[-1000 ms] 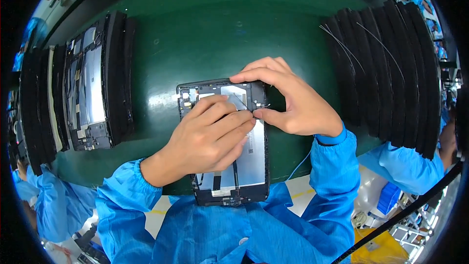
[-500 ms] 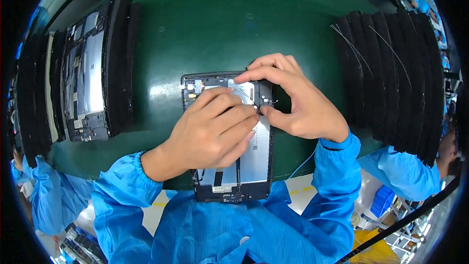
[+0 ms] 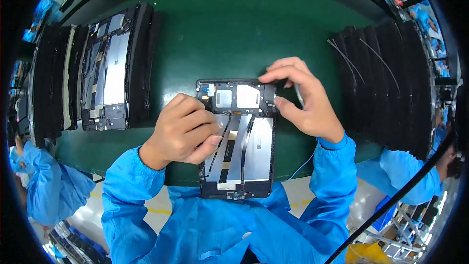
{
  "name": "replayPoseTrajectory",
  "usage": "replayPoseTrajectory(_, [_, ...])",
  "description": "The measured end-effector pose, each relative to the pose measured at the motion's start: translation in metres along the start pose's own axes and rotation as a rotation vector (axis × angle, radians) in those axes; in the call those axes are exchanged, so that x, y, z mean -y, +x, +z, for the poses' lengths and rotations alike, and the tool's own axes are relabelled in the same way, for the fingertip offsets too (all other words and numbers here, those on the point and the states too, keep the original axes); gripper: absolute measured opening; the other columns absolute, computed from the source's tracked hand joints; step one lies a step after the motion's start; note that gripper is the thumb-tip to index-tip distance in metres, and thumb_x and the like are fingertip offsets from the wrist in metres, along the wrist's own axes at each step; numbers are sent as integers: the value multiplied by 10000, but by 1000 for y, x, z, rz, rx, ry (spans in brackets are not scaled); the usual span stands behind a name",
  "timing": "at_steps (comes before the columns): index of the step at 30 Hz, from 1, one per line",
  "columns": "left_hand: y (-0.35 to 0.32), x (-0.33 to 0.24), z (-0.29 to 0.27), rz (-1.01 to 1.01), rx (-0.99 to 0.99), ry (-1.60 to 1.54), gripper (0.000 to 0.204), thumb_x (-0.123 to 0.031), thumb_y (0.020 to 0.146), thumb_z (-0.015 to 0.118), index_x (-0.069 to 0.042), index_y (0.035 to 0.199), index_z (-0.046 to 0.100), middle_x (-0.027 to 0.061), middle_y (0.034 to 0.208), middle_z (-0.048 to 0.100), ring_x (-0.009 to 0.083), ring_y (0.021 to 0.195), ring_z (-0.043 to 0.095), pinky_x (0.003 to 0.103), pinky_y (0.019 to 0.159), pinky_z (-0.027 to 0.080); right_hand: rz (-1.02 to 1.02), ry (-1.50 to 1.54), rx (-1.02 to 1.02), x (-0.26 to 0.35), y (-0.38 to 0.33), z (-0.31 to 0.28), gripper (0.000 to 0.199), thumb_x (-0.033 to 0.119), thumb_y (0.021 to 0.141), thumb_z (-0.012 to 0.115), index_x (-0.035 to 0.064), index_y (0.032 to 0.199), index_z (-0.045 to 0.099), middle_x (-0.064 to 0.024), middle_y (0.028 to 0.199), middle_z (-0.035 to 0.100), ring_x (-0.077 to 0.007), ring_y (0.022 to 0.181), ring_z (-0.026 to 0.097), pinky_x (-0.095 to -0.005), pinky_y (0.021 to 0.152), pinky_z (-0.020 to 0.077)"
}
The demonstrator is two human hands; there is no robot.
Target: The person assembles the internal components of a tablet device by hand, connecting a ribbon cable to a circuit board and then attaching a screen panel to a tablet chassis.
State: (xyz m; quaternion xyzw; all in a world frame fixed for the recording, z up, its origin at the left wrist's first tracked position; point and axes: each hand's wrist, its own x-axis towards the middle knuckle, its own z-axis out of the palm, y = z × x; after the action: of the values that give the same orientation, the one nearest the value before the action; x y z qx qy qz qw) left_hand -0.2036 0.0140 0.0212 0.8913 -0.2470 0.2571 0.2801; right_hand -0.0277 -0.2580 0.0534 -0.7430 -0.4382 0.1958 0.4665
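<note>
An opened tablet [image 3: 264, 166] lies face down on the green table before me. Its black frame, silver inner plates and dark ribbon cables are exposed. Over its left side hovers my left hand [image 3: 188, 129], fingers curled in and thumb bent against them; whether a small thing is in them is hidden. At the tablet's top right corner is my right hand [image 3: 310, 102], thumb by the right edge and index fingertip by the top edge, spread apart. A narrow pale strip [image 3: 299, 95] shows beside its palm; I cannot tell whether it is held.
Black padded separators [image 3: 141, 63] stand in a row at left, with another opened tablet [image 3: 116, 68] leaning among them. More black separators [image 3: 381, 88] stand at right, thin pale wires [image 3: 349, 58] lying over them. People in blue sleeves [image 3: 405, 171] are at both sides.
My hands have parted: the left has moved left off the tablet's middle, the right slightly right to its corner. The inner plates and ribbon cables now show. The view has shifted a little.
</note>
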Motion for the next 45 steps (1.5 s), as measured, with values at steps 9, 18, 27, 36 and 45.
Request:
replayPoseTrajectory(9, [4, -4, 2, 0, 153, -141, 294, -267, 817, 873, -68, 1031, 846, 57, 996, 690, 271, 916, 618, 431, 808, 482, 418, 468, 482, 21, -10, -9, 360, -77, 970, 709, -32, 1327, 689, -78, 1188, 643, -181, 1200, 659, -398, 1049, 649])
replayPoseTrajectory(18, [9, -29, 7, -277, 138, -158, 229, -166, 783, 830, -73, 990, 802, 54, 978, 656, 269, 984, 603, 439, 898, 450, 376, 963, 259, 19, -16, -2, 606, -18, 938, 740, -29, 1515, 554, -195, 1501, 578, -353, 1520, 550, -632, 1228, 529])
replayPoseTrajectory(27, [14, -41, 1, -280, 220, -108, 256, -105, 748, 802, -58, 998, 777, 89, 1015, 659, 322, 1085, 631, 496, 1034, 483, 350, 901, 285, 9, -14, -11, 676, 19, 960, 752, -39, 1586, 505, -227, 1557, 584, -376, 1520, 564, -651, 1215, 524])
replayPoseTrajectory(36, [9, -43, 7, -304, 198, -132, 207, -38, 757, 796, -69, 961, 792, 71, 995, 696, 323, 1085, 640, 546, 1073, 489, 340, 749, 371, 15, -19, -21, 563, -29, 972, 744, -18, 1519, 611, -200, 1530, 593, -355, 1502, 580, -565, 1224, 546])
replayPoseTrajectory(45, [10, -41, 10, -320, 171, -100, 232, -16, 764, 790, -75, 989, 788, 65, 980, 721, 315, 1079, 655, 530, 1047, 499, 336, 746, 346, 11, -17, -17, 537, -39, 977, 740, -18, 1501, 626, -195, 1521, 584, -346, 1491, 581, -556, 1215, 559])
